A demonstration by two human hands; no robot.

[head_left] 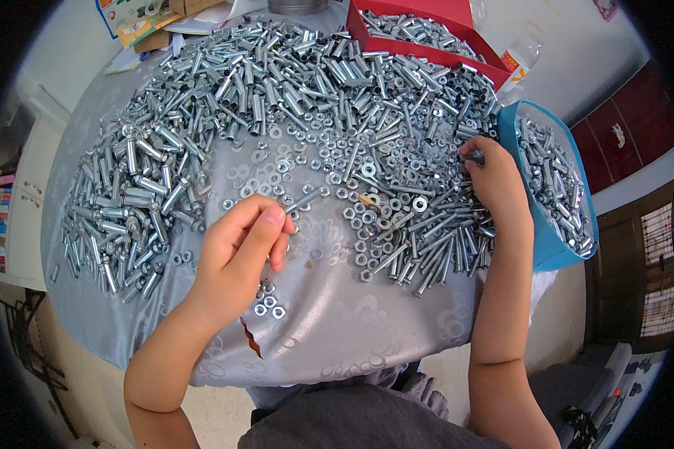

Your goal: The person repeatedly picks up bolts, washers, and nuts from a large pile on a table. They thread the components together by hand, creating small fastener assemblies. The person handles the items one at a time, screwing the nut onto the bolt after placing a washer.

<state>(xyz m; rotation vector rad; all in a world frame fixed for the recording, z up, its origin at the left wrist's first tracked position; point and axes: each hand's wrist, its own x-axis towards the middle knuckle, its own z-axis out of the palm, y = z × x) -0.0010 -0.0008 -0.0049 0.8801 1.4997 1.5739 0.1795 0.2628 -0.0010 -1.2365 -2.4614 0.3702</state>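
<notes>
My left hand (236, 254) is closed, pinching a thin silver bolt (305, 200) between thumb and fingers above the middle of the table. The bolt points up to the right. At the right, my right hand (498, 179) is closed round a small grey metal piece (474, 156), mostly covered by the fingers. It is over the right end of the heap, close to the blue bin. Flat washers (258, 184) and hex nuts (361, 245) lie between my hands. Loose bolts (438, 247) are piled left of my right forearm. A few nuts (269, 299) sit beside my left wrist.
Metal sleeves (258, 86) are heaped across the far side. Sleeve anchor bolts (131, 198) form a pile at the left. A red box (494, 69) and a blue fabric bin (511, 131) hold more hardware. A plastic bottle (523, 58) stands behind. The grey tablecloth has a tear (251, 338).
</notes>
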